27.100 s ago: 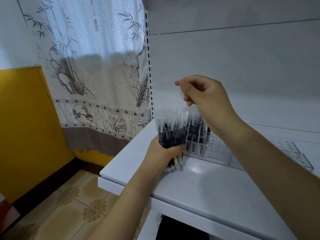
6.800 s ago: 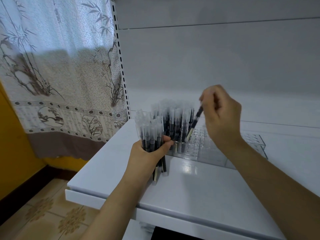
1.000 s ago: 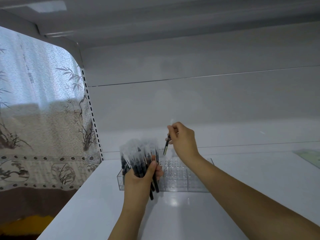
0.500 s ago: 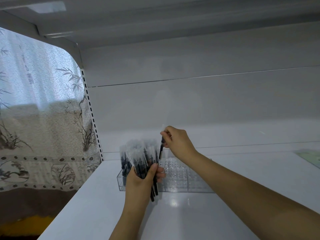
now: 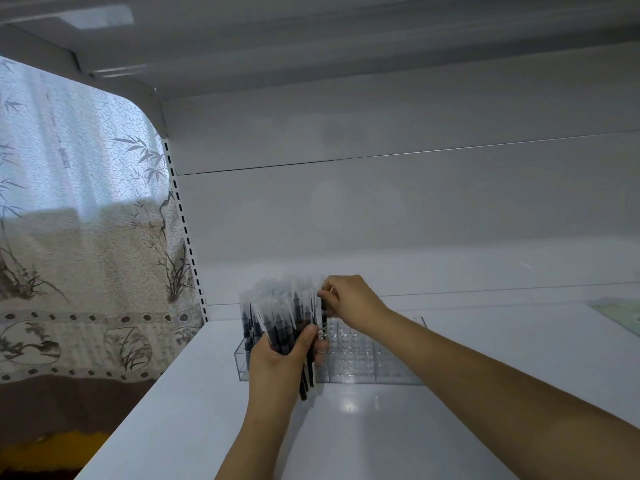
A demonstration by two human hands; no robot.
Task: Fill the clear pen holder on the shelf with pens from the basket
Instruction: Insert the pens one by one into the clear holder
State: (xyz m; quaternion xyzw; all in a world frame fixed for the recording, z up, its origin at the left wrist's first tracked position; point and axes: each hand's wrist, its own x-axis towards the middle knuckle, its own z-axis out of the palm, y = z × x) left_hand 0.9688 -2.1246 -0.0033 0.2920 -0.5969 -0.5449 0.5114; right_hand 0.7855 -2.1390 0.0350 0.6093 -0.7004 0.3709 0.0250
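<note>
A clear pen holder (image 5: 367, 362) with a grid of small cells sits on the white shelf (image 5: 381, 427). Black pens with clear caps stand in its left end, behind my left hand. My left hand (image 5: 280, 362) is closed around a bundle of pens (image 5: 277, 317), held upright in front of the holder. My right hand (image 5: 346, 303) pinches a single pen (image 5: 324, 323) by its top, upright, its lower end among the cells just right of the bundle. The basket is out of view.
The shelf's back panel (image 5: 415, 220) rises close behind the holder and another shelf (image 5: 346, 46) hangs overhead. A patterned curtain (image 5: 86, 237) hangs at the left past the perforated upright (image 5: 183, 230). A pale green sheet (image 5: 623, 315) lies at the far right.
My right hand has come down and to the left with the single pen, from above the holder to the cells beside the bundle. My left hand has stayed nearly still.
</note>
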